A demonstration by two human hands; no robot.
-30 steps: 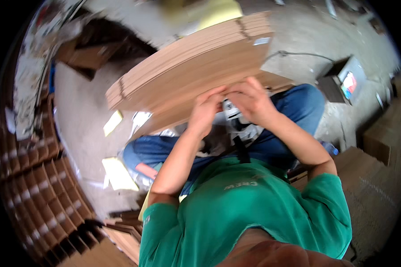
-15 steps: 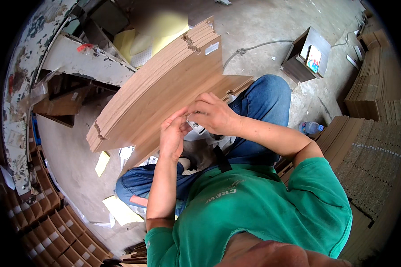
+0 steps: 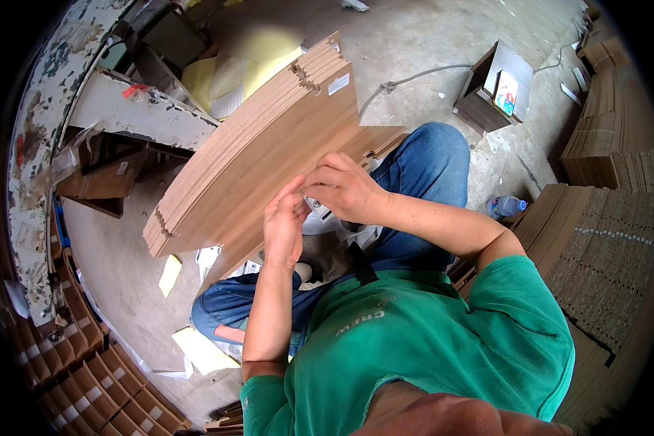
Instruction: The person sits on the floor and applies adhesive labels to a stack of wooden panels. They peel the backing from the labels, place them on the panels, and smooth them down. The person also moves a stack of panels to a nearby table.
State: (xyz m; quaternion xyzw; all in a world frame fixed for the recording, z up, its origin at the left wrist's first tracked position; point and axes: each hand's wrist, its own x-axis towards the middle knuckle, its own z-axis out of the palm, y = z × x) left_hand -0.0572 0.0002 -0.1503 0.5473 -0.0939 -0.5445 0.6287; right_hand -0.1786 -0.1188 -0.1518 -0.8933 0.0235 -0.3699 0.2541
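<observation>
My left hand (image 3: 284, 224) and my right hand (image 3: 344, 189) meet fingertip to fingertip in front of my lap. Both are closed in a pinch, and whatever sits between the fingers is too small or hidden to name. Just below the right fingers, a white label with black print (image 3: 320, 209) shows in part; whether the hand holds it I cannot tell. Beyond my hands a stack of curved wood-grain boards (image 3: 251, 156) stands on edge, leaning at a slant. Its front board bears a small white sticker (image 3: 338, 83). Another wood-grain board (image 3: 234, 253) lies lower, between the stack and my legs.
At the left stands a machine frame with peeling white paint (image 3: 142, 105). A box-like stool (image 3: 487, 91) with a colourful item on top is at the far right. Nearer are a plastic bottle (image 3: 506, 206) and stacked panels (image 3: 596, 254). Yellow paper (image 3: 202, 351) lies on the floor.
The whole view has shifted slightly. My hands stay pinched together in nearly the same place, with the left fingers a little straighter.
</observation>
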